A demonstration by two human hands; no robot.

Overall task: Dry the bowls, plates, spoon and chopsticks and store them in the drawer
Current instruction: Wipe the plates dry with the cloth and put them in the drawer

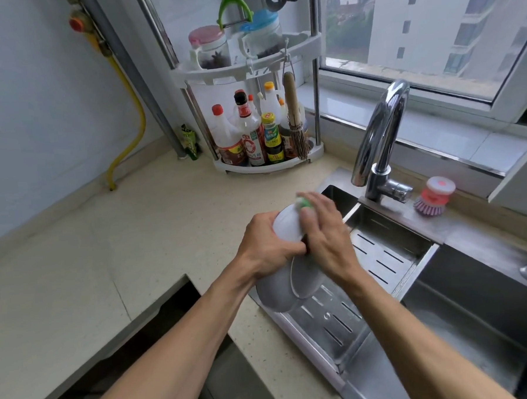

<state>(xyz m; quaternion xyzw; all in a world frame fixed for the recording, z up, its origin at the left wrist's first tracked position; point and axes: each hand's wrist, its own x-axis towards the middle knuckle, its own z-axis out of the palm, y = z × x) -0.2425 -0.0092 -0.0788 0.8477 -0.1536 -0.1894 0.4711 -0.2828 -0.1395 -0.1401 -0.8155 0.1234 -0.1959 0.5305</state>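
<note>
Your left hand (266, 245) is clamped around a small white ceramic bowl (288, 225), held up over the counter's edge where the beige speckled counter (121, 252) meets the steel sink (491, 309). Your right hand (325, 235) is closed on a green and white cloth (395, 199), pressing it against the bowl's outside. Below your wrists, more white bowls or plates (291, 286) lean on the slotted steel draining tray (354, 316) at the sink's left edge, apparently awaiting drying. Spoon and chopsticks are not visible. The drawer (172, 341) stands open by the counter's front edge; its contents are hidden, so judge yourself early to midway.
</note>
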